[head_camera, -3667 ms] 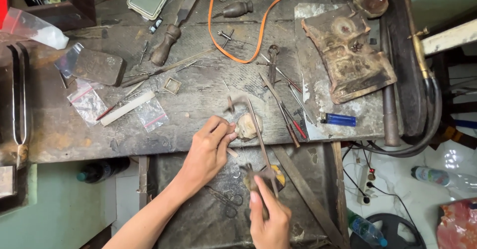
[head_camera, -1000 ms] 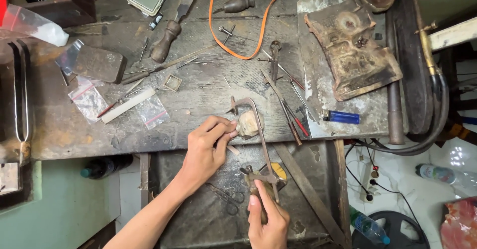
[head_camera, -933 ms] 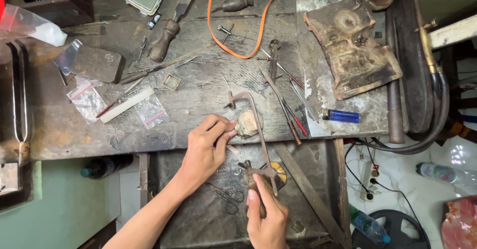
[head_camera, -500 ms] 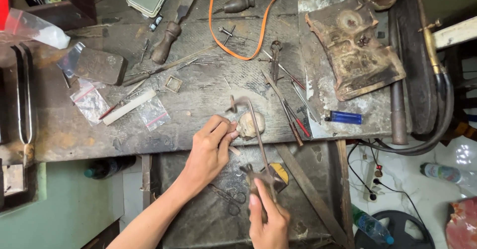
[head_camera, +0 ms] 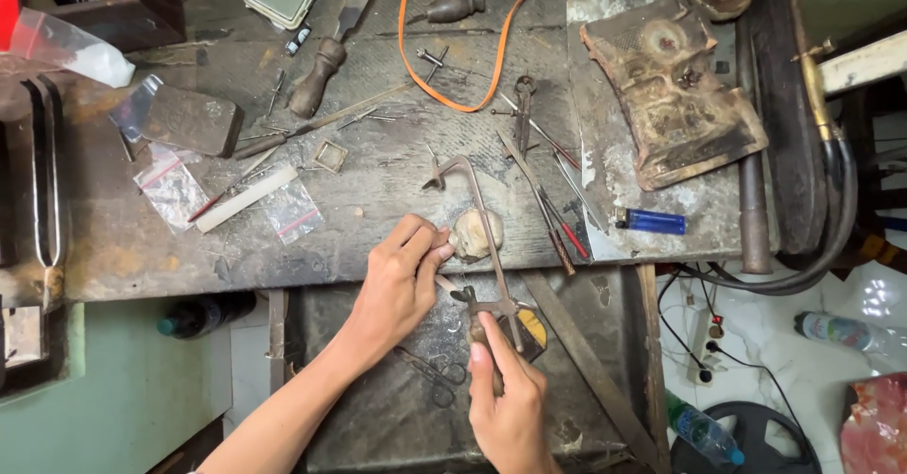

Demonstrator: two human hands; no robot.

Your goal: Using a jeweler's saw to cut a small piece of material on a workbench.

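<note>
- We see the left hand (head_camera: 402, 280) with its fingers curled close together, the fingertips pinched at the front edge of the workbench (head_camera: 378, 190), just beside a pale, lumpy block (head_camera: 475, 234); whatever sits between the fingertips is too small for us to make out.
- The right hand (head_camera: 507, 403) is wrapped tight around the handle of a jeweller's saw (head_camera: 482, 238), index finger stretched along it toward the frame.
- The saw has a thin, rusty metal frame bent into a long U; it runs from the right hand up over the bench edge, passing beside the pale block, with a clamp screw at its far end.
- The bench top is dark, scarred wood, dusted grey and worn.
- Below the bench edge a shallow drawer tray (head_camera: 378, 408) lies under both hands; in it we find a pair of small scissors (head_camera: 436, 372) and a flat yellow piece near the saw handle.
- On the bench, well apart from the hands, lie a wooden-handled file (head_camera: 331, 44), an orange cord (head_camera: 463, 105) looping across the top, dark pliers (head_camera: 524, 96) and red-tipped thin tools (head_camera: 562, 238).
- To the right sits a charred, crusted soldering block (head_camera: 671, 86) on a grey slab, with a blue lighter (head_camera: 657, 221) near its lower edge.
- To the left we note small clear plastic bags (head_camera: 175, 190) with red seals, a white flat stick (head_camera: 248, 200) and a small square metal frame (head_camera: 330, 156).
</note>
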